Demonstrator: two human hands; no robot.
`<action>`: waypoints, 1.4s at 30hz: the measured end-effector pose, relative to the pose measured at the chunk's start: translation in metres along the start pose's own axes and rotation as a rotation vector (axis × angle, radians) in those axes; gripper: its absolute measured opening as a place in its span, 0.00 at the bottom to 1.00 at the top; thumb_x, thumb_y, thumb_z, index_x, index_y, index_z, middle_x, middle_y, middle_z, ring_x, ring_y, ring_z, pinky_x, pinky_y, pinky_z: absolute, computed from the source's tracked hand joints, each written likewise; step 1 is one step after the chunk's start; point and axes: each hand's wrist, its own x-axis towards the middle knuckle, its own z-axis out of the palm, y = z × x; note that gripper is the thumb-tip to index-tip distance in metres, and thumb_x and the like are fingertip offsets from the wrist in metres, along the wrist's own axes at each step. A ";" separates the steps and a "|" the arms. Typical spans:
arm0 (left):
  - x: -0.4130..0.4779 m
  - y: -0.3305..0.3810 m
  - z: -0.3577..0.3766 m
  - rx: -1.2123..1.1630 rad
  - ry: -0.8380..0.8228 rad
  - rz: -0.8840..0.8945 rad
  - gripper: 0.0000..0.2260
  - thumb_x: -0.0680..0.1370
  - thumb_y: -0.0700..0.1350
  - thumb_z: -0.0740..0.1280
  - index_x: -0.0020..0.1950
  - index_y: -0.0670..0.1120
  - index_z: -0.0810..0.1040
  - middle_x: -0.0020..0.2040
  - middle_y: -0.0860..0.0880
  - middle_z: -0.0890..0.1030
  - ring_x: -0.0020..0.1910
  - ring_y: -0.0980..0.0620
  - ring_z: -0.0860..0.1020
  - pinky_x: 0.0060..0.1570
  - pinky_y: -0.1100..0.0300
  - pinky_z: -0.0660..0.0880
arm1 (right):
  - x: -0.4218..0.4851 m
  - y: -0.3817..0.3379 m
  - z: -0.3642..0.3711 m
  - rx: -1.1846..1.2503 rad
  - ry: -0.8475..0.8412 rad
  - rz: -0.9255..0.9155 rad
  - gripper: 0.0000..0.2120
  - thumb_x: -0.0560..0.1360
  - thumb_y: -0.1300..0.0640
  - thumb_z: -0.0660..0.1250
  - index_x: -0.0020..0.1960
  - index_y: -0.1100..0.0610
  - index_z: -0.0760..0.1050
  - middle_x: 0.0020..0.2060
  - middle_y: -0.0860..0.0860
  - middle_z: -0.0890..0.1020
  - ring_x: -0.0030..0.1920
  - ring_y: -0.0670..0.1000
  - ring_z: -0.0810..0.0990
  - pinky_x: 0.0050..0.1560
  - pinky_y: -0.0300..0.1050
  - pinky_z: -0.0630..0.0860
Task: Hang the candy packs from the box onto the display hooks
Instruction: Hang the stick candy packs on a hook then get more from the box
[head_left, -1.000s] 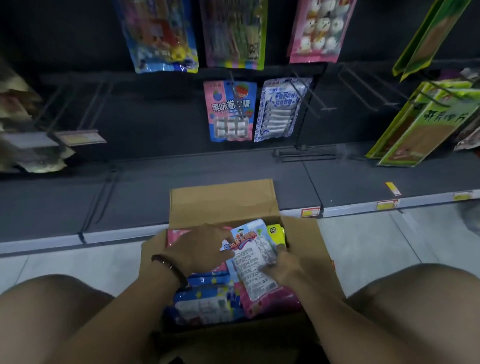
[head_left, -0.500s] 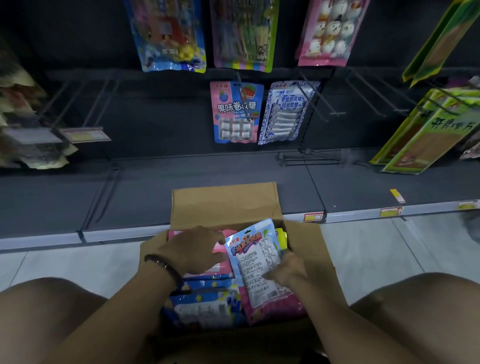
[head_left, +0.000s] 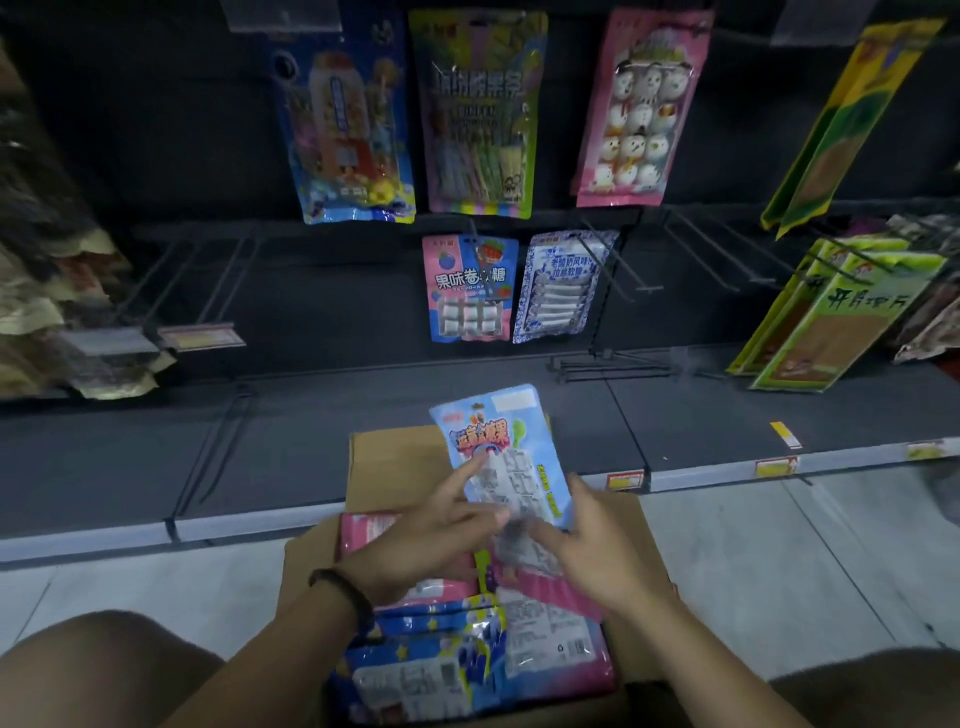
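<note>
1. A cardboard box (head_left: 639, 545) sits on the floor between the person's knees, with pink and blue candy packs (head_left: 415, 675) lying flat inside.
2. Above the box, a light-blue pack (head_left: 504, 452) stands upright. The right hand (head_left: 592, 545) pinches its lower right edge. The left hand (head_left: 431, 540) lays nearly straight fingers on its printed face.
3. Behind the box runs the dark base shelf (head_left: 260, 457).
4. On the back wall, two small packs (head_left: 470, 291) hang side by side, with bare hooks (head_left: 691, 249) to their right.
5. Three larger packs (head_left: 478, 114) hang above.
</note>
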 end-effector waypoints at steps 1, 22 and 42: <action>0.000 0.002 0.007 -0.045 -0.005 0.038 0.31 0.83 0.50 0.70 0.79 0.69 0.59 0.63 0.57 0.86 0.64 0.57 0.83 0.54 0.60 0.82 | -0.004 -0.008 0.008 0.045 -0.010 -0.036 0.13 0.77 0.49 0.77 0.57 0.47 0.76 0.48 0.39 0.87 0.48 0.37 0.85 0.48 0.42 0.80; -0.028 0.080 -0.001 -0.232 0.321 0.360 0.16 0.86 0.40 0.64 0.73 0.51 0.72 0.66 0.47 0.84 0.64 0.43 0.84 0.63 0.37 0.81 | 0.003 -0.081 -0.058 0.229 0.105 -0.293 0.38 0.78 0.58 0.77 0.76 0.27 0.67 0.76 0.38 0.73 0.75 0.47 0.75 0.70 0.60 0.78; -0.037 0.416 -0.027 0.784 0.573 0.956 0.39 0.83 0.48 0.72 0.83 0.69 0.52 0.84 0.64 0.56 0.84 0.59 0.56 0.82 0.49 0.61 | 0.045 -0.346 -0.255 -0.093 0.524 -0.684 0.39 0.78 0.50 0.77 0.81 0.32 0.61 0.71 0.43 0.67 0.63 0.22 0.67 0.59 0.22 0.69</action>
